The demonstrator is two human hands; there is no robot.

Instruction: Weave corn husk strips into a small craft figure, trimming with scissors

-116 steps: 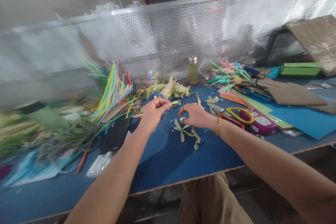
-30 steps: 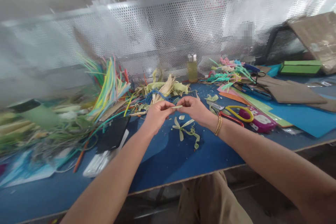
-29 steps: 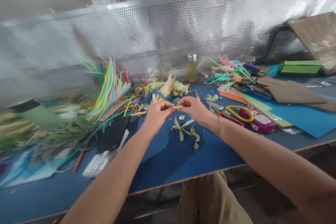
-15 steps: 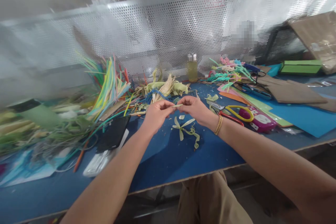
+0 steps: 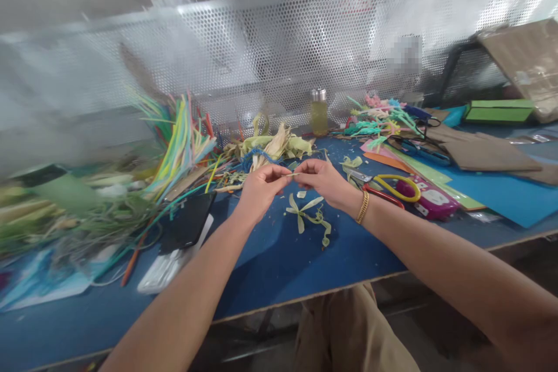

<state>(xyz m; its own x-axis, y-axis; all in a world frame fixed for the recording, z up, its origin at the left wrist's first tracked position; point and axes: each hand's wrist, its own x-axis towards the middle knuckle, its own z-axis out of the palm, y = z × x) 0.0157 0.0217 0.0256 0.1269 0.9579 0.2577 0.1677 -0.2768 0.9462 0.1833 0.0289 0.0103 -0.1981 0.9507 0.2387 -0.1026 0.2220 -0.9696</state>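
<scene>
Above the middle of the blue table, my left hand (image 5: 264, 187) pinches one end of a small pale green strip (image 5: 293, 175), which looks like dried leaf or husk. My right hand (image 5: 317, 177) pinches its other end, the fingertips of both hands almost meeting. Most of the strip is hidden by my fingers. Just below my hands lies a flower-like piece of pale green strips (image 5: 301, 214) with a curled tail. A small whitish scrap (image 5: 301, 194) rests between it and my fingers. Scissors with yellow and red handles (image 5: 399, 186) lie right of my right wrist.
A bundle of husks (image 5: 272, 145) lies behind my hands, near a lidded jar of yellowish liquid (image 5: 319, 113). Coloured strips (image 5: 181, 139) and a black phone (image 5: 187, 224) are on the left. A purple case (image 5: 436, 199), blue paper (image 5: 501, 192) and brown cardboard (image 5: 488, 151) lie right.
The strip between my fingertips has turned and now shows as a thinner sliver. My hands have hardly shifted, and the things on the table are as before.
</scene>
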